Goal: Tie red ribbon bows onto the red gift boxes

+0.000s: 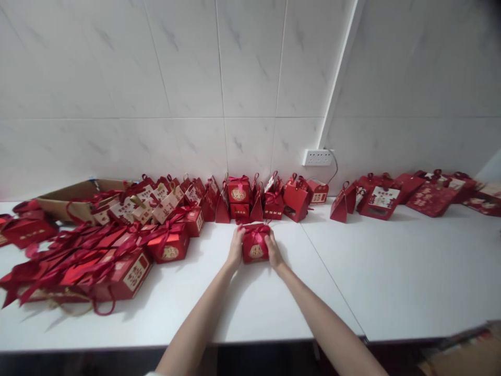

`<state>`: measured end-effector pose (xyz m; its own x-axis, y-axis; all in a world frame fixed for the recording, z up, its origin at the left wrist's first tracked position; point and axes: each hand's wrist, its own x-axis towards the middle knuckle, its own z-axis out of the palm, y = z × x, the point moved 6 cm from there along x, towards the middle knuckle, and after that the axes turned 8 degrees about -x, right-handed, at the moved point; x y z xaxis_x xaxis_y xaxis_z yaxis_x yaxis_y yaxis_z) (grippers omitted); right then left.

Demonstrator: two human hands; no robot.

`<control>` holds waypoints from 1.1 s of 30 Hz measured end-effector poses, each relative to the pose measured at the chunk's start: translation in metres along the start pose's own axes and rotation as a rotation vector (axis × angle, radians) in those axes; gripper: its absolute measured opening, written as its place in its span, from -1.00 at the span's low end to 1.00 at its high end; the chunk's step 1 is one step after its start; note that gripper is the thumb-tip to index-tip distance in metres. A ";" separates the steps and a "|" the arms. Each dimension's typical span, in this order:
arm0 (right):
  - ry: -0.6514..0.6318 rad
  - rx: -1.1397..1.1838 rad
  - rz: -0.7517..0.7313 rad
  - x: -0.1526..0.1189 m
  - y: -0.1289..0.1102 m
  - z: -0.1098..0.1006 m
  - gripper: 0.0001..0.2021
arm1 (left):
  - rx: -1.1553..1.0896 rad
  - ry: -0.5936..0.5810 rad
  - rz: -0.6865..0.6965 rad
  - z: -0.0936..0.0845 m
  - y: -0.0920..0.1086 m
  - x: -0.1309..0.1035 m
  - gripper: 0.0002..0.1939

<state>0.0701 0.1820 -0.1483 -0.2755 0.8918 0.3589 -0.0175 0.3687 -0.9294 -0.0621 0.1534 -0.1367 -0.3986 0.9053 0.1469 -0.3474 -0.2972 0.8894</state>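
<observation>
two hands of yours hold one red gift box [255,256] around the middle of the tabletop [407,271], well in from its front edge. your left hand [235,245] is curled partway closed along the box's left side, and your right hand [273,248] is cupped the same way on the right. whether the base touches the surface, you can't tell from here. it looks like folded card: probably light and fairly stiff, but its walls could dent if squeezed hard, and a glossy face might slip. take it low on both side walls, near the corners, and spare the soft ribbon bow [255,235] on top, which could crush or loosen.

just behind, toward the back edge, stand two stacked boxes [239,197], with peaked boxes on either side. toward the left edge lie crowded ribboned boxes [113,271], with an open carton [64,206] behind them. near the back right corner, red packages [432,196] lean together, some blurred.
</observation>
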 end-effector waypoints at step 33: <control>-0.185 0.896 0.553 -0.022 -0.035 0.003 -0.51 | 0.310 -0.426 0.481 0.016 0.033 -0.037 -0.54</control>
<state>0.0735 0.1488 -0.1242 -0.6015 0.7949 -0.0801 -0.5246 -0.4686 -0.7108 -0.0451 0.1150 -0.1064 -0.0583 0.7541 0.6541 0.0665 -0.6509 0.7563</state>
